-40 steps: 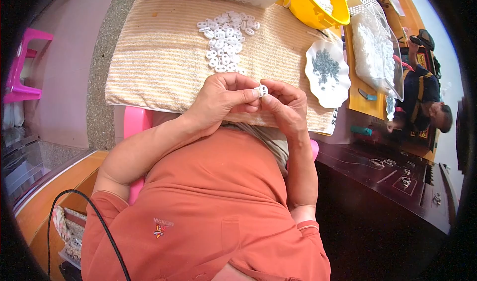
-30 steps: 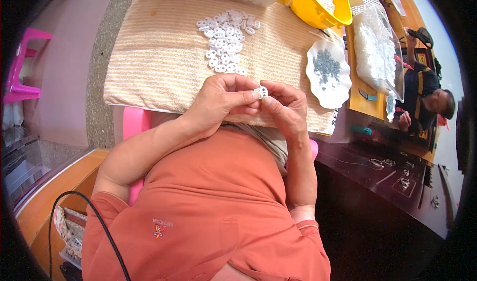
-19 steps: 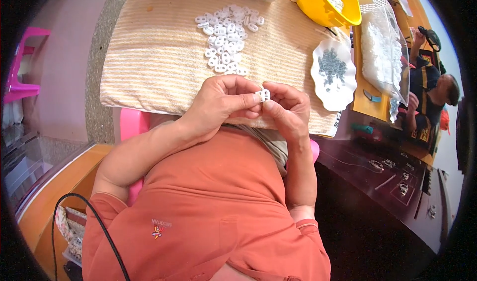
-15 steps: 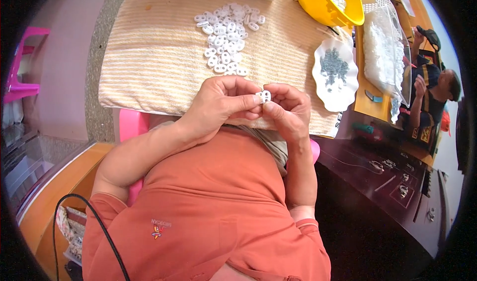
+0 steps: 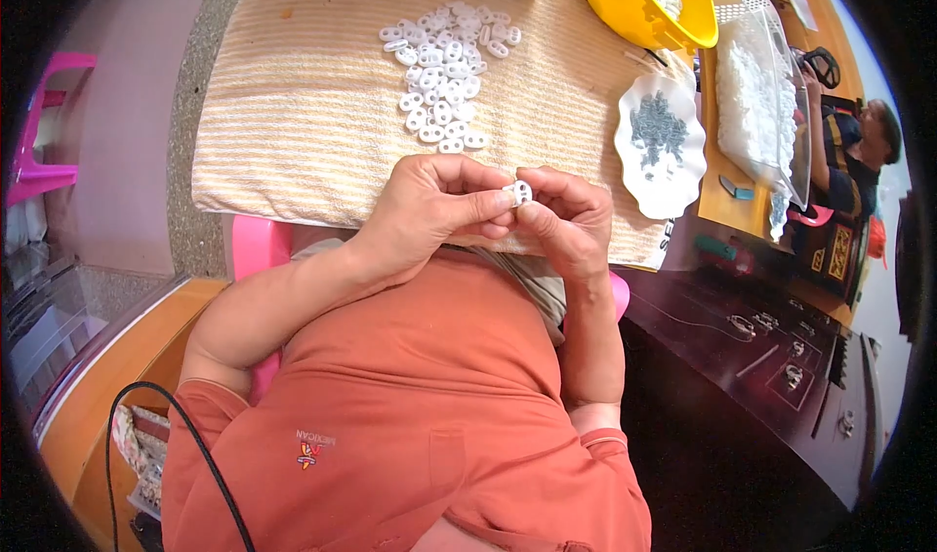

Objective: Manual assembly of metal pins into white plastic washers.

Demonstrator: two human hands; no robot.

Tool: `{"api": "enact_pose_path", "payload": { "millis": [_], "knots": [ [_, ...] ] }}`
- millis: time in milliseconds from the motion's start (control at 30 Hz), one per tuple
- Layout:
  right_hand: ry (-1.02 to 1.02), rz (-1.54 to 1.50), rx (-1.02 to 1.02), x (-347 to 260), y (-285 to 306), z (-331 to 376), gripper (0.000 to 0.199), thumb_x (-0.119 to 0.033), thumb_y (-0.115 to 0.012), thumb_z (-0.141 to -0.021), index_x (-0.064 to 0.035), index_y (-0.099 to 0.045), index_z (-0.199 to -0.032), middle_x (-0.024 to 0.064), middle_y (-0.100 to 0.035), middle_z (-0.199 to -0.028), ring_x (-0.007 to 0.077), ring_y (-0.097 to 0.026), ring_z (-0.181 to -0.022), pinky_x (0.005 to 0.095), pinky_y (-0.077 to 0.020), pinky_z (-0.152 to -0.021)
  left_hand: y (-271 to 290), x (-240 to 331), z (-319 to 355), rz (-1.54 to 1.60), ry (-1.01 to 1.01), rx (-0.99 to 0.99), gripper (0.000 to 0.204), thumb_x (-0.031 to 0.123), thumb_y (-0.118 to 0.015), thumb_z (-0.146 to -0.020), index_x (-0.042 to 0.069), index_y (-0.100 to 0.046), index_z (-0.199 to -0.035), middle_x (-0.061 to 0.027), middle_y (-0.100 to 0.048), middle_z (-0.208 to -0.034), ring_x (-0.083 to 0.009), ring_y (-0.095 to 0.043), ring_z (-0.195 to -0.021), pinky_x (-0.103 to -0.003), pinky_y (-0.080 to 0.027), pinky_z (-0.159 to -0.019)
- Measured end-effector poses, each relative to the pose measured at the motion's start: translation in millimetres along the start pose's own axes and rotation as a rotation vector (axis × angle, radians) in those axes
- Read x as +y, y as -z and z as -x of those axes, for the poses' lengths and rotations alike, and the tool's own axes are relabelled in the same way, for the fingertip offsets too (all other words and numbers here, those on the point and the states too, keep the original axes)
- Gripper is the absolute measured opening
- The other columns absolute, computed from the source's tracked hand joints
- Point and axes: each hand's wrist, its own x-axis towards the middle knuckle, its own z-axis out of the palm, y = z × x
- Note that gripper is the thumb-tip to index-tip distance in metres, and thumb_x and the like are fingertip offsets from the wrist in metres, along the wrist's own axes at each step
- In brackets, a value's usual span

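White two-holed piece (image 5: 524, 193) partly hidden by fingertips (image 5: 499, 200), yellow bowl (image 5: 625, 10) cropped at top, grey bits (image 5: 658, 130) unidentifiably small

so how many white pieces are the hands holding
1 visible: a small white piece, held between the left hand and the right hand; their grip may hide another.

From my distant seat I watch the bare left forearm (image 5: 303, 298) slant inward from a bent elbow held out wide, its wrist nearly straight; the bare right forearm (image 5: 597, 347) rises far more steeply; on my left side, the bare left hand (image 5: 425, 199) lays its thumb out toward the right, fingers curled; the bare right hand (image 5: 568, 218) angles its thumb up and leftward beneath a bent index finger; both pinches are closed, tips close together.
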Motion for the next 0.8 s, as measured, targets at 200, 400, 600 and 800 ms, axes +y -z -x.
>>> {"api": "enact_pose_path", "payload": {
  "millis": [200,400,600,800],
  "knots": [
    [0.04,0.043,-0.011,-0.9,-0.2,2.6,0.029,0.006,-0.065,-0.083,0.0074,-0.061,-0.112,0.015,-0.067,-0.099,0.0179,-0.066,-0.087,0.0271,-0.0543,-0.077,-1.7,-0.7,2.0,-0.012,-0.007,-0.017,0.012,0.004,-0.065,-0.087,-0.001,-0.065,-0.099,-0.0085,-0.068,-0.087,-0.013,-0.066,-0.076,-0.024,-0.058,-0.07],
    [0.054,0.022,-0.021,-5.2,-0.6,5.3,0.029,0.003,-0.067,-0.083,0.0069,-0.062,-0.112,0.0137,-0.067,-0.099,0.0168,-0.066,-0.087,0.0264,-0.0536,-0.077,-6.1,1.0,2.2,0.06,-0.001,-0.073,0.014,0.006,-0.066,-0.087,0.001,-0.062,-0.1,-0.0067,-0.065,-0.089,-0.0121,-0.065,-0.079,-0.024,-0.057,-0.071],
    [0.155,0.025,-0.1,-4.6,-0.6,2.1,0.028,0.002,-0.069,-0.082,0.005,-0.064,-0.11,0.012,-0.06,-0.104,0.0156,-0.061,-0.092,0.0258,-0.05,-0.081,-3.3,1.3,1.2,0.083,0.011,-0.177,0.01,0.007,-0.067,-0.087,0.003,-0.061,-0.094,-0.0059,-0.065,-0.089,-0.0127,-0.064,-0.082,-0.026,-0.057,-0.074],
    [0.274,0.086,-0.14,-3.6,-2.2,1.0,0.029,0.0,-0.071,-0.081,0.0016,-0.065,-0.109,0.0137,-0.055,-0.111,0.0166,-0.058,-0.094,0.0262,-0.048,-0.082,-2.3,-4.5,0.6,0.157,0.002,-0.24,0.006,0.006,-0.066,-0.087,0.005,-0.06,-0.09,-0.0052,-0.065,-0.089,-0.0134,-0.064,-0.083,-0.028,-0.056,-0.074]
  ]
}}
